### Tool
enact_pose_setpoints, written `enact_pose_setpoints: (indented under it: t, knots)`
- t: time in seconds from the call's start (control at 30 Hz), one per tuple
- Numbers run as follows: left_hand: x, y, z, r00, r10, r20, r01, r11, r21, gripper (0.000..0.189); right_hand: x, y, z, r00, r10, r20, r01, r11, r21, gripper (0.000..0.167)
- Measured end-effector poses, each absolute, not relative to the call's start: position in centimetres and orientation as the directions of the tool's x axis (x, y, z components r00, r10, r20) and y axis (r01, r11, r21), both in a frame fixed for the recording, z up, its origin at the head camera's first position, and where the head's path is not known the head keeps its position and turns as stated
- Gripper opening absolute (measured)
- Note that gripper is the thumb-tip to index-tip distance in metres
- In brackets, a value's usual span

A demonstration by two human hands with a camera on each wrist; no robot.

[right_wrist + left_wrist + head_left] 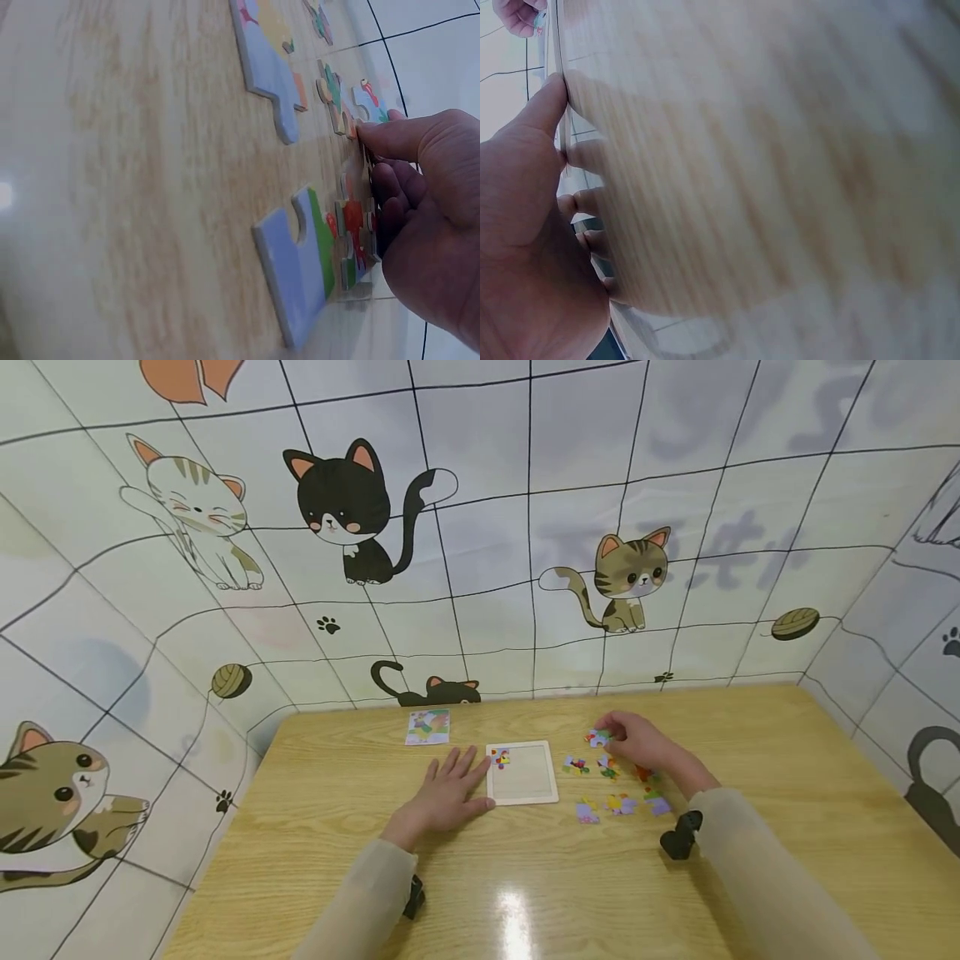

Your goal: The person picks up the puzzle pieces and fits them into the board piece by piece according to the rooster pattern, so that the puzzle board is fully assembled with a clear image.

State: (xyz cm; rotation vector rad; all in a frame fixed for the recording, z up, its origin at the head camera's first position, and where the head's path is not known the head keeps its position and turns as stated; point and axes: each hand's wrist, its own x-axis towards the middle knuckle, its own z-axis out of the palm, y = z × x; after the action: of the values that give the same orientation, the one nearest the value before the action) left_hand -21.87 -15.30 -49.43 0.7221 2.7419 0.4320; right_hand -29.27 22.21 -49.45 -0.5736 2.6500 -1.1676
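My left hand [447, 793] lies flat on the table with its fingers spread. Its thumb and index finger touch the left edge of a white puzzle frame [553, 777]. A colourful puzzle piece [500, 757] sits in the frame's upper left corner. To the right of the frame, my right hand [643, 745] pinches a blue and red puzzle piece [597, 738] between thumb and fingers; the right wrist view shows that piece [367, 96] raised on its side at the thumb tip. Part of it is hidden behind the fingers.
Several loose pieces lie right of the frame, among them a purple piece [587, 812] and a yellow one [621, 804]. A purple and green piece [296, 262] lies below the right hand. A picture card [428, 727] lies at the back left, near the patterned wall [495, 635].
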Motion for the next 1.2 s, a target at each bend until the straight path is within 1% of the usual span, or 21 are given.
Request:
enact_pose_setpoints:
  t: [0.17, 0.4, 0.57, 0.73, 0.93, 1.03, 1.2]
  knots:
    - [-21.9, -15.2, -49.5, -0.838, 0.515, -0.180, 0.433, 0.829, 0.354, 0.074, -29.0, 22.3, -49.5, -0.914, -0.405, 0.004, -0.272, 0.606, -0.747, 0.023]
    - [-21.9, -15.2, -49.4, -0.837, 0.517, -0.178, 0.434, 0.826, 0.360, 0.073, -28.8, 22.1, -49.5, -0.930, -0.363, 0.052, -0.279, 0.609, -0.743, 0.013]
    - [-21.9, -15.2, -49.4, -0.840, 0.512, -0.178, 0.431, 0.830, 0.355, 0.073, -28.8, 21.2, -49.3, -0.937, -0.337, 0.089, -0.294, 0.627, -0.722, 0.011]
    - [-21.9, -15.2, -49.5, -0.841, 0.509, -0.183, 0.426, 0.832, 0.355, 0.073, -28.7, 19.1, -48.9, -0.937, -0.330, 0.116, -0.301, 0.593, -0.747, 0.012]
    - [-22.0, -15.2, -49.6, -0.842, 0.507, -0.185, 0.423, 0.833, 0.357, 0.073, -28.1, 16.0, -48.9, -0.920, -0.375, 0.113, -0.305, 0.507, -0.806, 0.013]
    - [-22.0, -15.2, -49.7, -0.842, 0.508, -0.181, 0.426, 0.832, 0.356, 0.073, -27.9, 14.4, -49.1, -0.908, -0.401, 0.123, -0.325, 0.487, -0.811, 0.012]
    - [-22.1, -15.3, -50.0, -0.840, 0.515, -0.169, 0.436, 0.827, 0.354, 0.074, -27.7, 12.3, -49.4, -0.905, -0.405, 0.127, -0.329, 0.480, -0.813, 0.012]
